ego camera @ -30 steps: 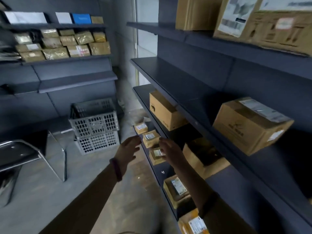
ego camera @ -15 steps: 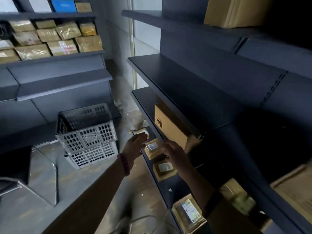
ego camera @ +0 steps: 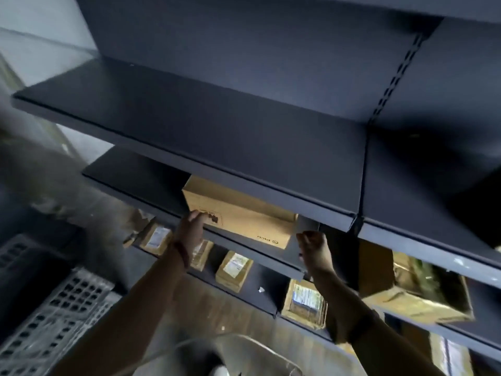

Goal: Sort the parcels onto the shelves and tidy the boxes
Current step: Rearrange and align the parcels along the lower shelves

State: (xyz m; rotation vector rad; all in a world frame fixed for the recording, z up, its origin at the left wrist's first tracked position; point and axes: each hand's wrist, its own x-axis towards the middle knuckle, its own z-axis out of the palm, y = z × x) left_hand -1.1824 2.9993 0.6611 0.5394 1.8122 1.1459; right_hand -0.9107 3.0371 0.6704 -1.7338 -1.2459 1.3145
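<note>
Left hand flat against box, right hand curled beside it, grip unclear; parcels shelved below, straightening seemingly unfinished.

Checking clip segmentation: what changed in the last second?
Both hands rose from the small parcels on the lower shelf to the larger cardboard box one shelf up. The left hand now touches its front left corner; the right hand, fingers curled, is by its right end, contact unclear. The small parcels stay on the lower shelf, the box on its own.

left hand on box front | right hand curled, box contact unclear
</note>
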